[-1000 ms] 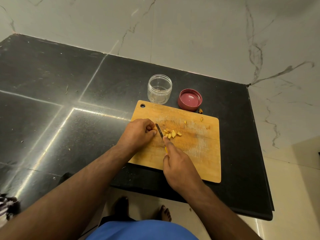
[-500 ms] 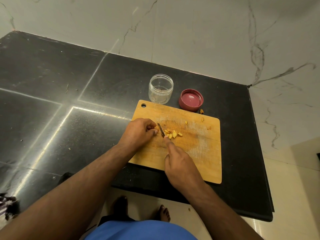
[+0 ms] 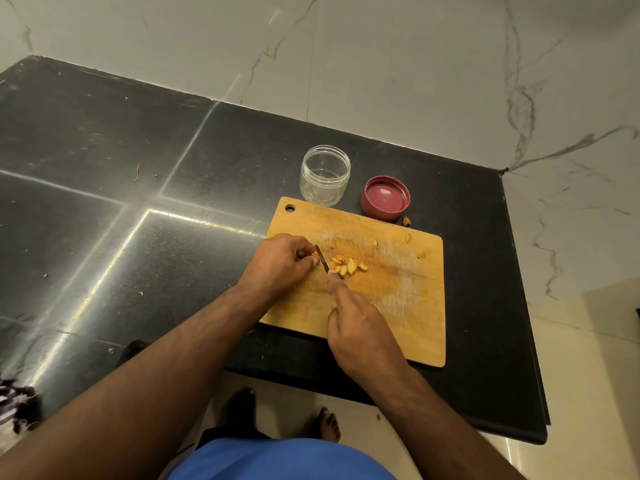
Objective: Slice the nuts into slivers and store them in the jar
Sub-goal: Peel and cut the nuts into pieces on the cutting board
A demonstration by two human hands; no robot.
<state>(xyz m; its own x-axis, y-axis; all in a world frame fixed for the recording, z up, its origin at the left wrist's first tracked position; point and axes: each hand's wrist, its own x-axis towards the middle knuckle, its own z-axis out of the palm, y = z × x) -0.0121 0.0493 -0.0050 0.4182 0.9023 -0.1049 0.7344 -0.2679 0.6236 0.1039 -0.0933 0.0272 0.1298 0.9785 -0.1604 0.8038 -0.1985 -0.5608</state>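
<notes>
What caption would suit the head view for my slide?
Left hand pinches a nut while right hand slices with a knife on the cutting board; open jar waits.

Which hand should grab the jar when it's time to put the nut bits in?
Probably the left hand. It only pinches a nut on the cutting board, and the open jar stands just beyond it. The right hand is busy gripping the knife.

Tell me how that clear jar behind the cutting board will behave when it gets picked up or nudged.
The clear jar looks empty and thin-walled, probably plastic, so likely light and easy to shove. It stands upright, squat and wide, so tipping seems unlikely; a nudge would probably slide it on the glossy black countertop. Its smooth wall may be slightly slippery.
</notes>
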